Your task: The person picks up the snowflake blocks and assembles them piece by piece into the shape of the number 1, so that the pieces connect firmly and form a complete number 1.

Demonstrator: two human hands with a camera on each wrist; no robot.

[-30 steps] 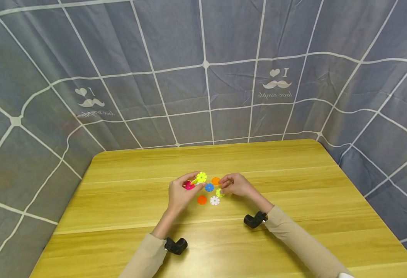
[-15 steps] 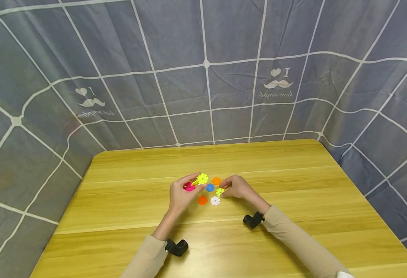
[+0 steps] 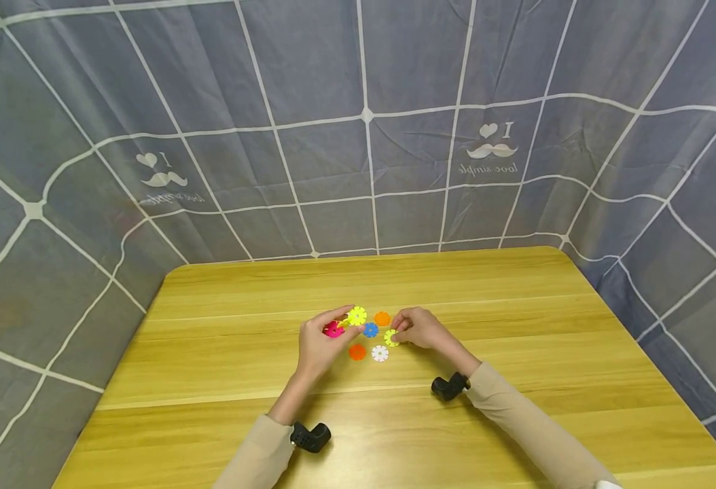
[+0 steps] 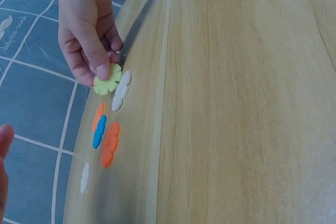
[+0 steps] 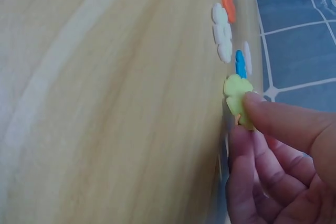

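My left hand (image 3: 321,345) holds a small joined cluster of slotted plastic snowflake discs, a pink disc (image 3: 333,330) low in the palm and a bright yellow disc (image 3: 357,316) standing out past the fingertips. Across from it, my right hand (image 3: 422,329) pinches a yellow-green snowflake disc (image 5: 238,92) between thumb and fingers, tilted up close over the table. Between the hands lies a blue disc (image 3: 371,330), with an orange disc (image 3: 382,318) behind it. Nearer me are a red-orange disc (image 3: 357,352) and a white disc (image 3: 380,353). Another white disc (image 4: 85,178) is mostly hidden in the head view.
The wooden table (image 3: 456,435) has rounded far corners. A grey-blue curtain (image 3: 407,156) with white grid lines hangs right behind and beside it. Black camera mounts (image 3: 311,437) sit on both wrists, close above the tabletop.
My right fingers have closed on the yellow-green disc and drawn it slightly right, away from the blue one. The left hand keeps its hold on the cluster, nearly still.
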